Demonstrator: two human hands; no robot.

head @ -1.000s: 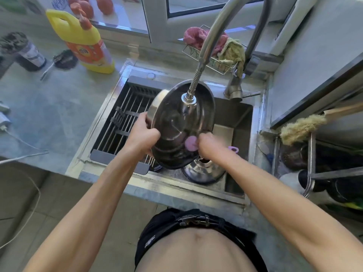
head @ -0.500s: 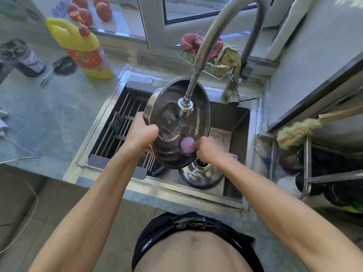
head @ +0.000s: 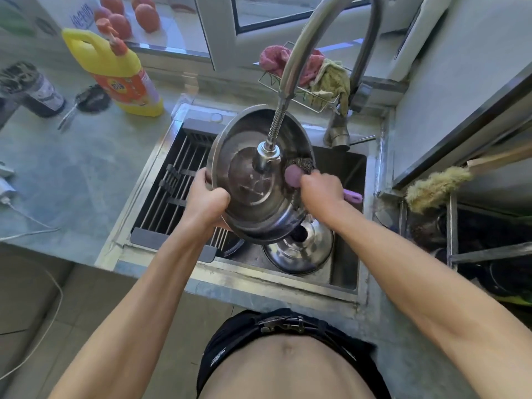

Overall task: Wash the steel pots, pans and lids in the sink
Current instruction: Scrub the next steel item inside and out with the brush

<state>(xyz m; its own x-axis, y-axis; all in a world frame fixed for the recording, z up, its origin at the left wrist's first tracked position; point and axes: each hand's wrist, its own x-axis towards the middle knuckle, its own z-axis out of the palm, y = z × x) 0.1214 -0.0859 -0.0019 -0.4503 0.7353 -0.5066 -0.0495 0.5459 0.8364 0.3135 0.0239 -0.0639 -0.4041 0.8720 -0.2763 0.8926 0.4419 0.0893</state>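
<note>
A steel pot (head: 250, 180) is tilted above the sink (head: 345, 254), its opening facing me. My left hand (head: 208, 198) grips its near left rim. My right hand (head: 319, 188) holds a purple-handled steel-wool scrubber (head: 299, 168) against the pot's inner right wall. The faucet's spray head (head: 266, 156) hangs inside the pot's mouth. Below the pot a steel lid (head: 299, 250) lies in the basin, partly hidden by the pot.
A black drain rack (head: 172, 185) covers the sink's left half. A yellow detergent bottle (head: 115, 73) stands on the grey counter (head: 72, 168). Rags fill a wire basket (head: 313, 79) behind the faucet. A brush (head: 437, 185) and dark cookware sit on the right shelf.
My right hand has slid the scrubber from the pot's lower inside up to its right wall. The pot has tipped slightly in my left hand.
</note>
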